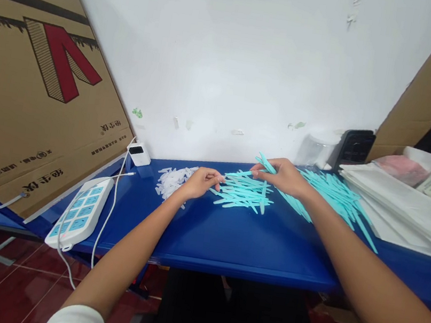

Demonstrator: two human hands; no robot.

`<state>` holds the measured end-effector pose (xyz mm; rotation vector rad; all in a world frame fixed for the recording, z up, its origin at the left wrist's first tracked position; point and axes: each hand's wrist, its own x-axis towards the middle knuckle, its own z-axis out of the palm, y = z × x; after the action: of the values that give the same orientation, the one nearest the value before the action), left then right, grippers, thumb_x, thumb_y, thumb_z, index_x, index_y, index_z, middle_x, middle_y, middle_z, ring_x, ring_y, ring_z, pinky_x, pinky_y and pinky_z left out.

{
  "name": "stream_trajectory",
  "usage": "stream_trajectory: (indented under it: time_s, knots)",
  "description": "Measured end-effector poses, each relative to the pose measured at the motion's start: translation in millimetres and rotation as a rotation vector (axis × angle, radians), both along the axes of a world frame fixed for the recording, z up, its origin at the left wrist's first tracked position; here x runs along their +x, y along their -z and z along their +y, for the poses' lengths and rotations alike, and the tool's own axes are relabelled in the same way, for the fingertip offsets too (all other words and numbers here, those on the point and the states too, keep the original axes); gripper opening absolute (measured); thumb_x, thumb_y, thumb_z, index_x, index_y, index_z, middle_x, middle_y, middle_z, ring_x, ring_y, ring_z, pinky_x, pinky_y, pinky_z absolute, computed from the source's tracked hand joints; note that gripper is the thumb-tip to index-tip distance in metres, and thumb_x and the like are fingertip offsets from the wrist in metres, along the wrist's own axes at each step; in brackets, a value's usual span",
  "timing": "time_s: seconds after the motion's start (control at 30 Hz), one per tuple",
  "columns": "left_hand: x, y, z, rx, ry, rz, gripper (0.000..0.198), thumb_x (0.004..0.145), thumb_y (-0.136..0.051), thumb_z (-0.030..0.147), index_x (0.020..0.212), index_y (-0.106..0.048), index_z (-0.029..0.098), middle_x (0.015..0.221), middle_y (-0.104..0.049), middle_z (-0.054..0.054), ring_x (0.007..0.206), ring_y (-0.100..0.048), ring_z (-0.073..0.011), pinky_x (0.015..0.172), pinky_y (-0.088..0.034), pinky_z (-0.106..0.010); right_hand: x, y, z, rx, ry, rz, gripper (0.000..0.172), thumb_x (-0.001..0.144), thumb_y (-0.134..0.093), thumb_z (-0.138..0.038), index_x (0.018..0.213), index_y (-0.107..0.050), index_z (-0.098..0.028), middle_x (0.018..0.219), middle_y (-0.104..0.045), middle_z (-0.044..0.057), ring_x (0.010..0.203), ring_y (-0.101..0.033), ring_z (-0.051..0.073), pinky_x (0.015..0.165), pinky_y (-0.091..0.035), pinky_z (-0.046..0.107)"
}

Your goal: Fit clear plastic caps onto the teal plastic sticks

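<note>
On the blue table (228,239) lies a small pile of thin turquoise plastic sticks (245,192). A larger heap of the same turquoise sticks (334,193) spreads out behind my right forearm. My right hand (284,176) is closed in a pinch on one turquoise stick (266,163), held just above the small pile. My left hand (202,180) rests at the left edge of the small pile with its fingers curled; I cannot make out what they hold. A heap of small clear plastic pieces (172,179) lies just left of that hand.
A white power strip (80,211) with its cable and a white charger (139,153) lie at the table's left. A large cardboard box (29,79) leans at left. Stacked clear bags (402,211), a clear jar (318,150) and a black device (357,147) sit at the right.
</note>
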<state>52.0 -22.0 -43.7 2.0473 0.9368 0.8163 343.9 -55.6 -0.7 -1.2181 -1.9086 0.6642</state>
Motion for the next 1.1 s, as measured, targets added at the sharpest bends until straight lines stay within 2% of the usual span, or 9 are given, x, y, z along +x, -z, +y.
stream_trajectory:
  time_s: [0.1,0.33,0.53,0.67,0.77,0.9,0.93,1.0,1.1]
  knots:
    - [0.9,0.0,-0.6,0.002,0.021,0.001,0.043,0.096,-0.059,0.053,0.094,-0.076,0.013,0.081,-0.076,-0.009,0.086,-0.071,-0.0208,0.080,-0.050,-0.029,-0.3,1.7,0.6,0.002,-0.011,-0.022,0.040,0.080,-0.075,-0.054,0.093,-0.082,-0.017,0.091,-0.078,0.007,0.085,-0.066,0.026,0.077,-0.047,0.037]
    - [5.7,-4.1,-6.5,-0.035,0.032,0.017,0.042,0.094,-0.062,0.052,0.095,-0.076,0.013,0.075,-0.075,-0.008,0.076,-0.069,-0.0186,0.077,-0.050,-0.028,-2.1,7.2,4.1,0.037,-0.039,-0.029,0.038,0.079,-0.075,-0.054,0.093,-0.082,-0.019,0.093,-0.078,0.007,0.089,-0.068,0.027,0.079,-0.049,0.037]
    - [12.5,-0.4,-13.6,0.019,0.066,0.032,0.046,0.097,-0.057,0.052,0.075,-0.073,0.014,0.078,-0.076,-0.008,0.083,-0.069,-0.0196,0.077,-0.048,-0.027,-15.0,18.4,3.4,0.044,-0.075,0.034,0.037,0.078,-0.075,-0.051,0.094,-0.083,-0.019,0.093,-0.080,0.005,0.093,-0.070,0.027,0.084,-0.050,0.036]
    - [17.5,3.2,-16.9,0.051,0.018,0.040,0.048,0.097,-0.056,0.054,0.075,-0.072,0.015,0.073,-0.074,-0.006,0.064,-0.060,-0.0157,0.064,-0.043,-0.026,-19.9,21.4,3.5,0.031,-0.060,0.054,0.036,0.078,-0.076,-0.051,0.094,-0.083,-0.020,0.094,-0.080,0.005,0.095,-0.071,0.028,0.088,-0.051,0.037]
    - [21.8,3.3,-15.4,0.084,-0.085,0.005,0.041,0.095,-0.059,0.053,0.089,-0.074,0.016,0.074,-0.073,-0.006,0.068,-0.060,-0.0168,0.067,-0.044,-0.027,-16.8,24.4,8.0,0.039,-0.069,0.035,0.035,0.081,-0.074,-0.051,0.097,-0.083,-0.020,0.098,-0.080,0.005,0.099,-0.071,0.029,0.091,-0.050,0.038]
    - [20.2,-0.9,-7.0,0.038,-0.335,-0.180,0.028,0.086,-0.067,0.034,0.106,-0.073,0.016,0.097,-0.075,-0.007,0.082,-0.061,-0.0173,0.072,-0.045,-0.027,-6.4,32.1,17.9,0.076,0.009,-0.126,0.035,0.085,-0.069,-0.049,0.100,-0.081,-0.020,0.108,-0.078,0.007,0.098,-0.070,0.027,0.087,-0.049,0.036]
    - [17.4,-2.5,-4.2,-0.026,-0.351,-0.258,0.028,0.081,-0.066,0.025,0.107,-0.072,0.016,0.103,-0.074,-0.008,0.087,-0.061,-0.0174,0.073,-0.046,-0.026,-3.6,33.4,19.8,0.087,0.051,-0.180,0.034,0.085,-0.069,-0.048,0.101,-0.080,-0.019,0.109,-0.078,0.008,0.096,-0.070,0.027,0.085,-0.049,0.035]
    - [9.8,-5.4,0.8,-0.171,-0.326,-0.398,0.044,0.068,-0.060,0.009,0.109,-0.071,0.016,0.113,-0.073,-0.010,0.092,-0.061,-0.0176,0.070,-0.046,-0.025,1.0,33.7,21.7,0.090,0.115,-0.254,0.032,0.085,-0.068,-0.045,0.100,-0.079,-0.019,0.108,-0.077,0.009,0.091,-0.070,0.025,0.080,-0.049,0.034]
    - [-1.3,-7.4,5.5,-0.311,-0.258,-0.510,0.066,0.052,-0.051,0.000,0.112,-0.071,0.016,0.126,-0.070,-0.011,0.095,-0.058,-0.0170,0.060,-0.042,-0.021,3.8,30.2,20.3,0.045,0.093,-0.253,0.033,0.088,-0.064,-0.047,0.101,-0.077,-0.019,0.105,-0.077,0.009,0.090,-0.069,0.025,0.079,-0.048,0.033]
